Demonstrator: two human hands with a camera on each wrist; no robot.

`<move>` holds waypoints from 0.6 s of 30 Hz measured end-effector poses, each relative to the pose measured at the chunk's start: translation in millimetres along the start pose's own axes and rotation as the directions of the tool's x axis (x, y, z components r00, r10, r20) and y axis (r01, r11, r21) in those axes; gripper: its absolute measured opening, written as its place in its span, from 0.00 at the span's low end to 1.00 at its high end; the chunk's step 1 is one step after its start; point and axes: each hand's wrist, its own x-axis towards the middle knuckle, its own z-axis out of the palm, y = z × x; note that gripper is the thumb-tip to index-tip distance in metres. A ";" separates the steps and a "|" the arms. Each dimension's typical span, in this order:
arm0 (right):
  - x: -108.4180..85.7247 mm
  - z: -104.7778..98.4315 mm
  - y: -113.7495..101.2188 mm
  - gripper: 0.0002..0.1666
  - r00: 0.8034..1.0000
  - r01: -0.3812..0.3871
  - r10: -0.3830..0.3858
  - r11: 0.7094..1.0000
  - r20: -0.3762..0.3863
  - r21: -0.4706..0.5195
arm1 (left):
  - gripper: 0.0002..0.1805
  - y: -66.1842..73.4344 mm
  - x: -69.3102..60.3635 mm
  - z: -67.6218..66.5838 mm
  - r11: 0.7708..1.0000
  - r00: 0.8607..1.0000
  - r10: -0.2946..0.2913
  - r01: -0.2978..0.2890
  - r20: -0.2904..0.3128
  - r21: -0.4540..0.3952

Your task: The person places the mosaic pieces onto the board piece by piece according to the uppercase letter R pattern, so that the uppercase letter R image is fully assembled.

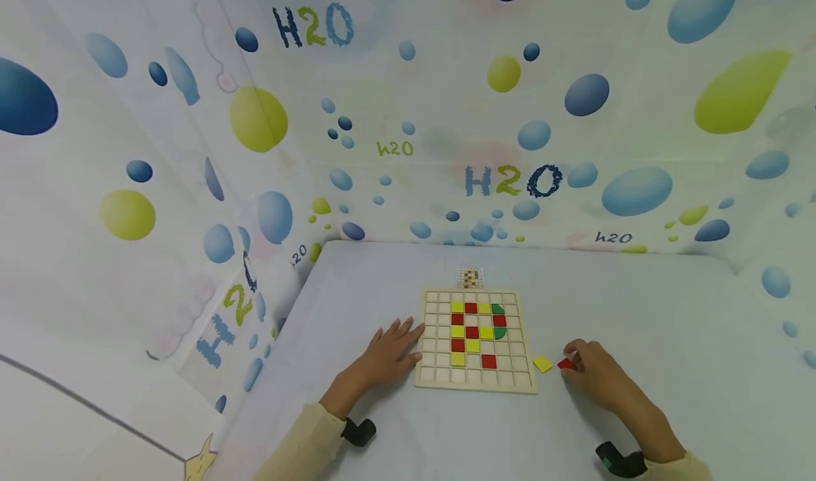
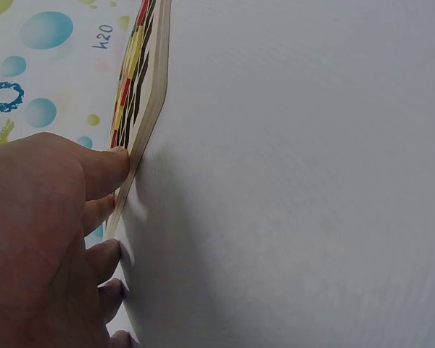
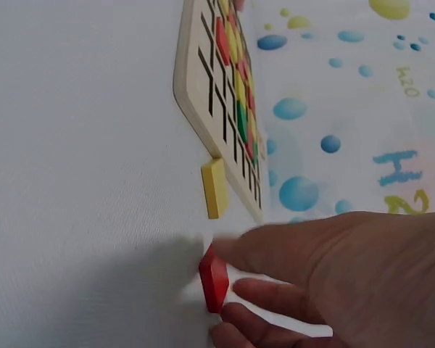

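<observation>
A wooden grid board (image 1: pixel 436 375) lies on the table, its cells partly filled with red, yellow and green tiles. My left hand (image 1: pixel 390 353) rests at the board's left edge, fingers spread; in the left wrist view the thumb (image 2: pixel 109 172) touches the board's rim. To the right of the board, my right hand (image 1: pixel 596 373) pinches a red square tile (image 1: pixel 565 363) at table level. In the right wrist view the thumb and fingers sit at opposite ends of that red tile (image 3: pixel 214 281). Between it and the board lies a loose yellow square tile (image 1: pixel 542 364).
A small printed pattern card (image 1: pixel 470 278) lies just beyond the board's far edge. The white table (image 1: pixel 357 290) meets a backdrop (image 1: pixel 440 127) printed with blue and green drops behind and at the left. Dark wrist cameras (image 1: pixel 359 432) are strapped on both arms.
</observation>
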 end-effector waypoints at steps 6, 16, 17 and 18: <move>2.5 4.2 9.3 0.16 0.997 0.031 -0.033 0.999 -0.070 -0.024 | 0.34 0.9 1.3 1.7 1.000 1.000 0.002 -0.002 -0.002 0.001; 27.1 15.7 17.2 0.15 0.984 0.101 -0.104 0.994 -0.147 -0.029 | 0.34 2.1 0.8 -0.3 1.000 1.000 -0.006 0.006 -0.005 0.012; 30.0 17.4 15.8 0.15 0.984 0.098 -0.101 0.995 -0.149 -0.027 | 0.34 2.0 0.5 -0.5 1.000 1.000 -0.005 0.005 -0.004 0.010; 33.0 19.0 13.7 0.16 0.985 0.093 -0.095 0.995 -0.146 -0.022 | 0.34 1.9 0.3 -0.6 1.000 1.000 -0.004 0.004 -0.002 0.009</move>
